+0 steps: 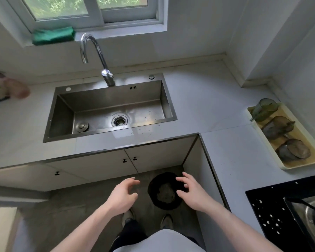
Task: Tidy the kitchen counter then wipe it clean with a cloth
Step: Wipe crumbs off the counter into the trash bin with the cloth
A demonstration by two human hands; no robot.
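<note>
Both bare hands – left hand point(123, 196), right hand point(193, 192) – grip apart, empty, over round black bin point(165, 190) on floor. Folded green cloth point(53, 35) on windowsill, well behind steel sink point(107, 110) in pale grey bench point(216, 110).

Your left hand point(123, 195) is held out in front of you, palm turned inward toward the other hand, fingers spread and loosely curled, holding nothing. Your right hand point(191, 192) sits level with it, well apart, palm facing the left, its fingers also spread and bent, empty too. Both forearms are bare and angle in from your sides, wrists straight.
</note>
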